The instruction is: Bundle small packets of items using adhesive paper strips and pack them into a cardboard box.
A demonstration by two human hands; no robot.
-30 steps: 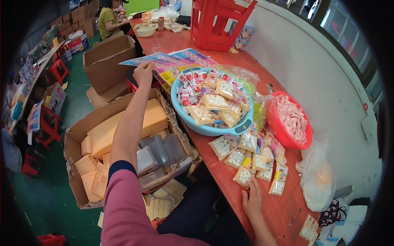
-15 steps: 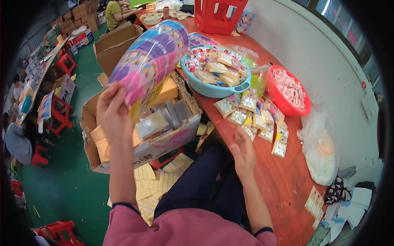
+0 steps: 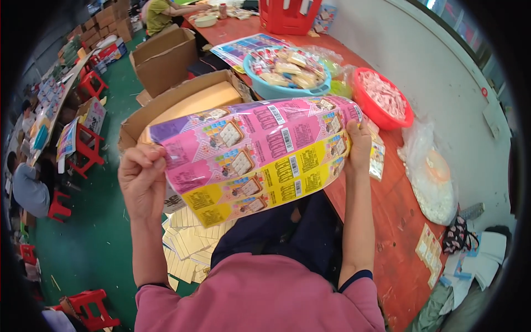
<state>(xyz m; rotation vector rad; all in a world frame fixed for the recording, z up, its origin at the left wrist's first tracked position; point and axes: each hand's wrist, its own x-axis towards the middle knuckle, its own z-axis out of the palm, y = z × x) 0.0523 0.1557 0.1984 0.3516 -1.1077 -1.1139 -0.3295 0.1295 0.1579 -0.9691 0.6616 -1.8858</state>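
Between my hands stretches a glossy printed sheet with purple, pink and yellow rows of repeated box pictures. My left hand pinches its left edge, thumb against fingers. At the right edge, my right hand grips the sheet's end. The sheet hangs tilted over my lap and hides much of the cardboard box behind it, along with most of the small packs on the table. One small pack shows just right of my right hand.
On the red table stand a blue basin of small packets, a red basin of pink pieces and a plastic bag of white pieces. Cream folded cards cover the floor by my legs. Another person sits at the far end.
The sheet, held up curled by my left hand alone, is now lowered and spread out. My right hand has risen from beside the table edge and taken its right end.
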